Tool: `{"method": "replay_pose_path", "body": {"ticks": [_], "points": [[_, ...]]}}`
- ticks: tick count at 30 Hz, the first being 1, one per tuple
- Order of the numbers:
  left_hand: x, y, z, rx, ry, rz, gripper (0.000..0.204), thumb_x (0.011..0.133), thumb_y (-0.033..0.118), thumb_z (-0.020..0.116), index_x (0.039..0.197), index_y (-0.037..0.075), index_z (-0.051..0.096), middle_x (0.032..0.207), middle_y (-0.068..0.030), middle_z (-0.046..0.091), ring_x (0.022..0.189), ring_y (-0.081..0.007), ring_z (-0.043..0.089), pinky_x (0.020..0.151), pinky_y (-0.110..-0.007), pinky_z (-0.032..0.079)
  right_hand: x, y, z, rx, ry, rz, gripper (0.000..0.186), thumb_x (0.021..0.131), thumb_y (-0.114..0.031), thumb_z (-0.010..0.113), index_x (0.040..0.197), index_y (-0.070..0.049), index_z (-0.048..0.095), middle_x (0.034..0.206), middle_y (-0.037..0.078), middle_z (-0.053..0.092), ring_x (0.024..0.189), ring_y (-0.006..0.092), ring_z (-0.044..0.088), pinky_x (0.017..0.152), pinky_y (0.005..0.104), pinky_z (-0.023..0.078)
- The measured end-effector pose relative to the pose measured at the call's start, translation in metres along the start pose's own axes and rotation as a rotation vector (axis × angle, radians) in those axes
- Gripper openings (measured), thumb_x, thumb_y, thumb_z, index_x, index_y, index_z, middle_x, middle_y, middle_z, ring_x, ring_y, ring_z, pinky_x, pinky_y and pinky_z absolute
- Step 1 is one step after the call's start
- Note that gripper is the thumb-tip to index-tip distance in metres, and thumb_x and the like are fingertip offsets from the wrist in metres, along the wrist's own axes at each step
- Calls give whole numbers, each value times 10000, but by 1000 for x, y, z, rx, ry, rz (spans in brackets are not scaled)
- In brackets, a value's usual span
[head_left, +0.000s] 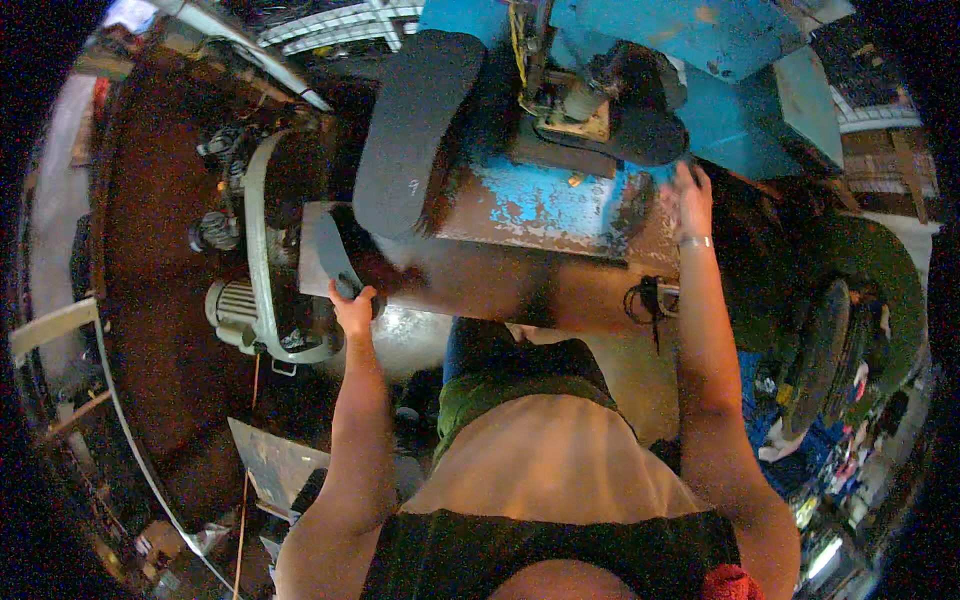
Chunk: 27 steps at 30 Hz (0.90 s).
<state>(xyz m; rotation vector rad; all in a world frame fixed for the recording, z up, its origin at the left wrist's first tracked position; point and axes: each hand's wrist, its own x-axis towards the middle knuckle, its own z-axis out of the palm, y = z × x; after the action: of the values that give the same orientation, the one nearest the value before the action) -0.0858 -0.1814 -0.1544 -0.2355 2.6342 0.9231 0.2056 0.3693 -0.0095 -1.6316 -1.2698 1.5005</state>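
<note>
My left hand is closed around the near end of a dark grey shoe sole, held beside the left end of the bench. My right hand, blurred by motion, has its fingers apart at the right side of the bench, with nothing visible in them. Just beyond its fingertips, the rounded end of another dark sole sticks out from beneath the machine head. A large black sole-shaped slab with a pale mark lies to the left of the machine.
The worn blue bench has peeling paint. To the left stand a motor and a curved pale guard. A black cable hangs at the bench's front edge. Dark round-edged pieces and mixed scraps lie at the right.
</note>
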Motion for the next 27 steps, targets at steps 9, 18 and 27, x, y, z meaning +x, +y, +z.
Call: {"method": "replay_pose_path", "body": {"ticks": [9, 18, 27], "points": [[-163, 30, -93, -95, -836, 327, 859, 627, 37, 745, 1453, 99, 515, 1468, -113, 516, 1395, -270, 446, 1155, -403, 371, -196, 110, -51, -99, -957, 237, 488, 1037, -431, 578, 1352, -59, 601, 1170, 75, 722, 1098, 223, 684, 1016, 397, 511], [-238, 200, 13, 495, -959, 1390, 844, 714, 178, 819, 1490, 235, 495, 1557, -259, 359, 1423, -475, 353, 1167, -567, 301, -237, 145, -96, 365, -225, 325, 374, 906, -349, 780, 1086, -24, 735, 1025, 69, 761, 897, 207, 706, 814, 365, 565], [-236, 225, 45, 401, -973, 1262, 819, 838, 128, 806, 1554, 122, 409, 1588, -229, 355, 1458, -395, 369, 1186, -473, 344, -239, 211, -400, 432, 1060, -128, 385, 900, -120, 772, 1254, -73, 628, 1166, 85, 692, 971, 270, 700, 718, 460, 633]]}}
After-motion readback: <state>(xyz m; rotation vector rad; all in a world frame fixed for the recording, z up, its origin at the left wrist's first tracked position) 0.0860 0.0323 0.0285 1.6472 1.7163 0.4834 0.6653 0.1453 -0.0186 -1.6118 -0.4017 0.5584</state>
